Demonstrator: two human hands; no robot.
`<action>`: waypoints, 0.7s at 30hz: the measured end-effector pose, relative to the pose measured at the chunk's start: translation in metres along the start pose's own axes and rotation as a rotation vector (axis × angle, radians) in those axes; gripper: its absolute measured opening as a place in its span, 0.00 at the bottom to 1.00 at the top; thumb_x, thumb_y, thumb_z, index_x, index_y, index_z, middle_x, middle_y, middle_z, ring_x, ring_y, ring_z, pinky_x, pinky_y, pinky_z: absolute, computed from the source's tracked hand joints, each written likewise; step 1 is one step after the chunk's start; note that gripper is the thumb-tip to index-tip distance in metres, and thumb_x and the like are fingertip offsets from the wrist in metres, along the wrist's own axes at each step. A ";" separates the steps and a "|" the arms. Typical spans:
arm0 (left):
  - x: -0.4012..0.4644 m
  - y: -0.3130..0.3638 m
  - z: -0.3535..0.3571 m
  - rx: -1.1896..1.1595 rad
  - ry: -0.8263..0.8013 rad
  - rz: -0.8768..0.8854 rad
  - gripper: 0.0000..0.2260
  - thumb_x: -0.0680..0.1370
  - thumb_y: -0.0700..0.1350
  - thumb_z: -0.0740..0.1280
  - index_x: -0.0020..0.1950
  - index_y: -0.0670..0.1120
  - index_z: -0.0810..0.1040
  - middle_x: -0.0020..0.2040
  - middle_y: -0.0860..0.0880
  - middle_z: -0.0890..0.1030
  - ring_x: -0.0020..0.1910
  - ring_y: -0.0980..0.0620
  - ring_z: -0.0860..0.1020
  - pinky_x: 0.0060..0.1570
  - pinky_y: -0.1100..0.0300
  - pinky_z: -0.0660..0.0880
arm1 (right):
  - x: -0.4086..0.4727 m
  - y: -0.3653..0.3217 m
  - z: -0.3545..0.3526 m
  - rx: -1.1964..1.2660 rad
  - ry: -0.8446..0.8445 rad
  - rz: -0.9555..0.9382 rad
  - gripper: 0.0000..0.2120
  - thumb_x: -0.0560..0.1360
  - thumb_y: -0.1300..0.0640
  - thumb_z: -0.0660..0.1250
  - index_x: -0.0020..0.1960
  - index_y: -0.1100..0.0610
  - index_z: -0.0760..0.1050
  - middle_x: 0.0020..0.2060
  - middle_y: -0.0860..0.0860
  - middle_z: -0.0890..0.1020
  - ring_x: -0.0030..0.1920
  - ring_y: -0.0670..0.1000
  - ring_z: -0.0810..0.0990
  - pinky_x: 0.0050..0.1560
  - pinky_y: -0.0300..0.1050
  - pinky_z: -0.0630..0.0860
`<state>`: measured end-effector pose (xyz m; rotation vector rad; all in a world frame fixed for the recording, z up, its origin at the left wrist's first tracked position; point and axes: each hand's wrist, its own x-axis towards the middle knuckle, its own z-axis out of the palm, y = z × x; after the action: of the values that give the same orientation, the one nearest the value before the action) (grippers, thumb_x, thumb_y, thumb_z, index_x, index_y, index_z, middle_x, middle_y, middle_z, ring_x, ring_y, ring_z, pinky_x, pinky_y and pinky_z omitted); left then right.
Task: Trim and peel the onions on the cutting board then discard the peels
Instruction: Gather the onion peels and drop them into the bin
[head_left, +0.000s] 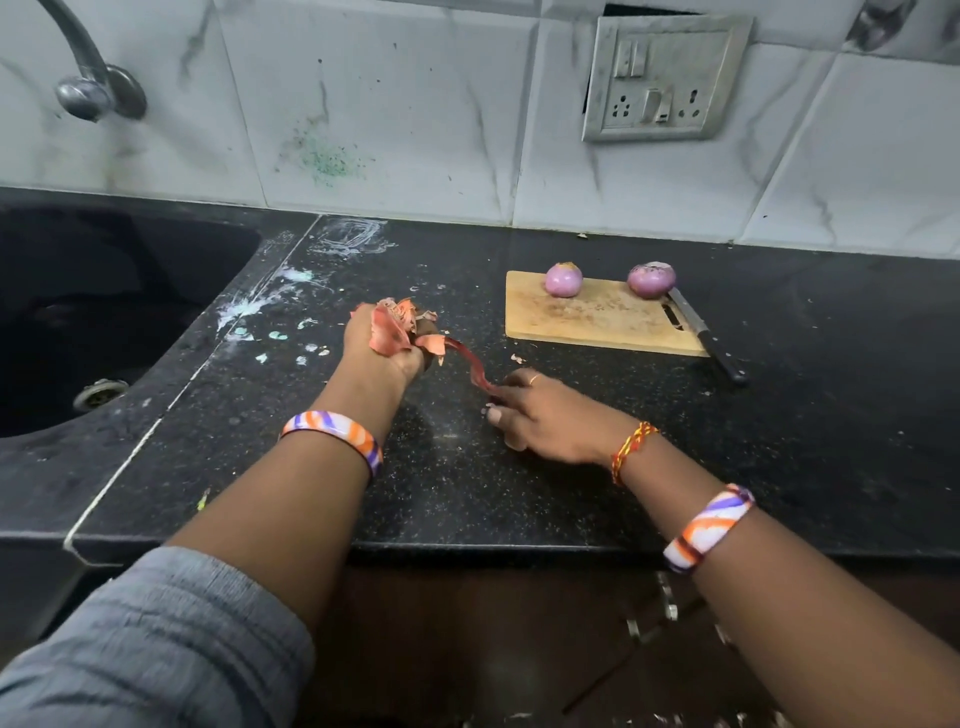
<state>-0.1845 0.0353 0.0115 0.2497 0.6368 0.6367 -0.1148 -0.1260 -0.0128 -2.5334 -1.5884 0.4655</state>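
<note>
Two peeled purple onions (563, 279) (651, 280) stand on the far edge of a wooden cutting board (597, 325). A black-handled knife (706, 338) lies along the board's right side. My left hand (382, 345) grips a bunch of orange-pink onion peels (397, 325) above the counter, left of the board. A long dark red peel strip (470, 364) runs from that bunch down to my right hand (545, 415), which pinches its end low on the counter.
The black speckled counter (519, 467) has a dark sink (104, 312) with a drain at the left and a tap above it. A small peel scrap (516, 358) lies near the board's front edge. A wall socket sits behind the board.
</note>
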 end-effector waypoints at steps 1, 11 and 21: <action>0.001 -0.001 0.000 -0.017 -0.006 -0.010 0.14 0.79 0.40 0.47 0.33 0.45 0.60 0.30 0.50 0.61 0.12 0.55 0.62 0.17 0.73 0.61 | -0.006 -0.002 0.002 -0.032 -0.025 -0.004 0.21 0.79 0.49 0.56 0.69 0.58 0.68 0.68 0.57 0.65 0.65 0.58 0.69 0.65 0.51 0.68; -0.026 -0.016 0.003 0.059 -0.002 -0.034 0.13 0.78 0.38 0.47 0.34 0.43 0.62 0.30 0.48 0.66 0.22 0.55 0.65 0.19 0.69 0.64 | -0.019 -0.005 0.016 -0.400 0.274 -0.058 0.16 0.75 0.67 0.60 0.61 0.57 0.75 0.55 0.55 0.78 0.54 0.58 0.78 0.52 0.51 0.77; -0.028 -0.033 0.016 0.025 0.017 0.007 0.14 0.80 0.39 0.48 0.35 0.45 0.63 0.31 0.49 0.65 0.21 0.53 0.66 0.22 0.70 0.67 | -0.010 -0.031 0.004 1.256 0.766 0.492 0.09 0.76 0.66 0.60 0.46 0.58 0.78 0.41 0.55 0.82 0.39 0.52 0.79 0.33 0.41 0.73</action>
<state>-0.1765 -0.0081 0.0236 0.2703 0.6613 0.6387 -0.1465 -0.1211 -0.0071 -1.6588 -0.1846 0.2955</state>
